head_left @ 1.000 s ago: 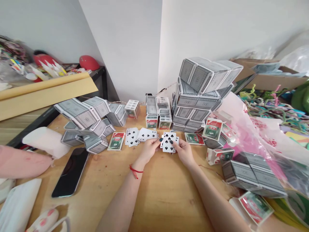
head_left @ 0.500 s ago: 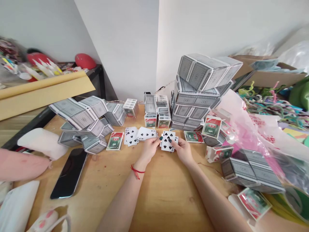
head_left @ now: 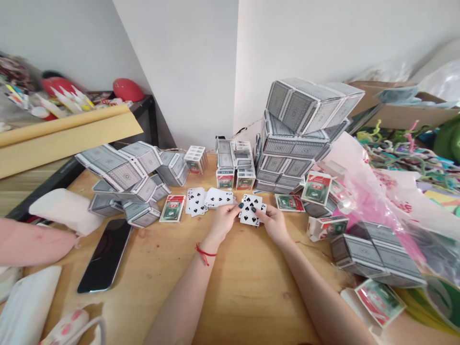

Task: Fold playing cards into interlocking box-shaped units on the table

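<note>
Both my hands meet over the middle of the wooden table [head_left: 237,287]. My left hand [head_left: 223,221], with a red string on its wrist, and my right hand [head_left: 273,224] pinch a small fan of playing cards [head_left: 250,209] between them; a spade card faces up on top. Just left of my left hand lie more face-up cards [head_left: 208,198] spread on the table. A boxed deck [head_left: 173,209] lies further left, and another boxed deck [head_left: 289,203] lies right of the held cards.
Tall stacks of grey card packs [head_left: 302,134] rise behind my hands, and a lower pile [head_left: 125,177] sits at left. A black phone [head_left: 106,254] lies at left. Pink plastic wrap [head_left: 362,196] and more packs [head_left: 373,256] crowd the right. Another person's arm [head_left: 32,242] enters from the left edge.
My hands and the fan of cards stay in nearly the same place; the view shifted slightly. The other person's arm moved a little at the left edge.
</note>
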Motion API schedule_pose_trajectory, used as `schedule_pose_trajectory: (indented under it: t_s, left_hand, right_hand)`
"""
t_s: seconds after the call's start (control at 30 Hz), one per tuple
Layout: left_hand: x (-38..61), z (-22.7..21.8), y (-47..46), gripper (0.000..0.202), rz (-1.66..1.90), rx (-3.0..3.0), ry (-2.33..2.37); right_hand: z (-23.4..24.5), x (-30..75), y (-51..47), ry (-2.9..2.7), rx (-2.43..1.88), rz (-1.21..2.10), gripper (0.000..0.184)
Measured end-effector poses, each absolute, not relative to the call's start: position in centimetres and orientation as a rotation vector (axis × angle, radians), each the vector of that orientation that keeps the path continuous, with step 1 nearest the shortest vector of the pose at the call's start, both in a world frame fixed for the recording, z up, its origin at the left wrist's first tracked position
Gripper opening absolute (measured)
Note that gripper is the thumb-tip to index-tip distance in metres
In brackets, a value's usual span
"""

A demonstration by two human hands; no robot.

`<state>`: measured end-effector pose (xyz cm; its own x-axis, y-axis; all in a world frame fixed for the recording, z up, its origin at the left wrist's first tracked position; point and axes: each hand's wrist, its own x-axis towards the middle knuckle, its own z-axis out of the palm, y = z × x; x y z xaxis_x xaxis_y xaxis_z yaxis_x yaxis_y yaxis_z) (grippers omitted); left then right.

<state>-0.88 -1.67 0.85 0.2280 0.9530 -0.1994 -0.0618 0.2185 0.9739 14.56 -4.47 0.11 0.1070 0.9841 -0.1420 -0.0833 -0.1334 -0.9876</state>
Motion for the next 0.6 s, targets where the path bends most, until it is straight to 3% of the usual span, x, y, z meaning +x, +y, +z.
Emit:
schedule_pose_trajectory:
  t_s: [0.6]
  left_hand:
    - [-0.28, 1.35, -2.12, 0.04, 0.921, 1.41, 1.231]
  right_hand:
    - [0.12, 14.57, -4.54, -1.006, -1.339, 1.268, 0.034]
